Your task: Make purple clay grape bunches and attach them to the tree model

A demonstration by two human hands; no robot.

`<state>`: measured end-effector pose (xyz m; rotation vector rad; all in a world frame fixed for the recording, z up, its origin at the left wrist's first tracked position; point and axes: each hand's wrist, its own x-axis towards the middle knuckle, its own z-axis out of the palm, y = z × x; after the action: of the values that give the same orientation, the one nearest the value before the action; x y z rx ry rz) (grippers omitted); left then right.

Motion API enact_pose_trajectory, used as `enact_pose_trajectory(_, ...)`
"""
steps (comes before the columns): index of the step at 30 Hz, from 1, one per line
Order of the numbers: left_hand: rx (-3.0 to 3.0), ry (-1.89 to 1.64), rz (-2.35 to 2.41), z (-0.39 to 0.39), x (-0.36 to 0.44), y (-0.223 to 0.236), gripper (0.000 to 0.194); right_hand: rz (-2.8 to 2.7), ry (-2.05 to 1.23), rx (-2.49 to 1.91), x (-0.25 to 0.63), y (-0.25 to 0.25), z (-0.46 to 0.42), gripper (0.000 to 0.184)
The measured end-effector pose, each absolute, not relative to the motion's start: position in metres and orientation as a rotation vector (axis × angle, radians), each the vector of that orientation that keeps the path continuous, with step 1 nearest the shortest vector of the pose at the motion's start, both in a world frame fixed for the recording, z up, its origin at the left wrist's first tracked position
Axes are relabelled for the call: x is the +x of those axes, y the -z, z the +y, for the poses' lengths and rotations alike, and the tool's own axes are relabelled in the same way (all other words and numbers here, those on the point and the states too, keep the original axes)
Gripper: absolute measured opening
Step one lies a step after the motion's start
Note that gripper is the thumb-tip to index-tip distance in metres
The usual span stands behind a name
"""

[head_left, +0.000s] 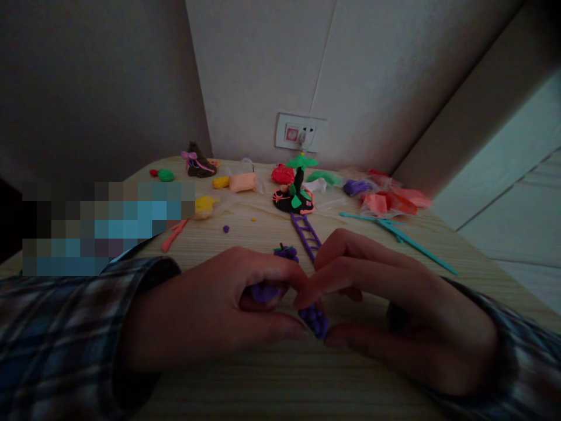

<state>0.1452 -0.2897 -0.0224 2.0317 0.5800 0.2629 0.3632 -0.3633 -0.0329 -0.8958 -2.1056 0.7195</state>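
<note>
My left hand (pixel 223 298) is closed, its fingers curled round a lump of purple clay (pixel 264 291). Between both hands is a small bunch of purple clay grapes (pixel 314 320), made of little balls pressed together. My right hand (pixel 394 310) pinches this bunch, thumb at its lower end and fingertips at its top near my left fingertips. Something dark (pixel 398 316) shows under the right palm; I cannot make out what it is. Just beyond my left knuckles lies a second grape bunch (pixel 287 253) with a green leaf and dark stem. A purple clay ladder (pixel 305 234) runs behind my right fingers.
Farther back stand a clay tree (pixel 300 175) on a black base (pixel 283 202) and a brown clay boot (pixel 200 165). Bagged red clay (pixel 385 203), purple clay (pixel 357 187) and peach clay (pixel 243 182) lie around. Turquoise sticks (pixel 416 245) are right; a blurred patch covers the left.
</note>
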Motion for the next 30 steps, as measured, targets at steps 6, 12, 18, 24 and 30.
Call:
enact_pose_trajectory(6,2.123,-0.531,0.594,-0.283,0.138,0.023,0.010,-2.107,-0.752,-1.101,0.366,0.032,-0.365,0.025)
enact_pose_trajectory(12,2.159,-0.631,0.866,-0.295,0.134,0.018,0.015,-2.155,-0.891,-1.412,0.361,0.030,-0.366,0.036)
enact_pose_trajectory(18,2.173,-0.609,0.833,-0.302,0.127,0.022,0.028,-2.183,-0.916,-1.321,0.367,0.027,-0.363,0.026)
enact_pose_trajectory(24,2.362,-0.575,0.896,-0.300,0.123,0.022,0.029,-2.254,-0.885,-1.272,0.374,0.026,-0.360,0.028)
enact_pose_trajectory(30,2.416,-0.507,1.049,-0.296,0.127,0.023,0.018,-2.270,-0.895,-1.302,0.375,0.029,-0.358,0.027)
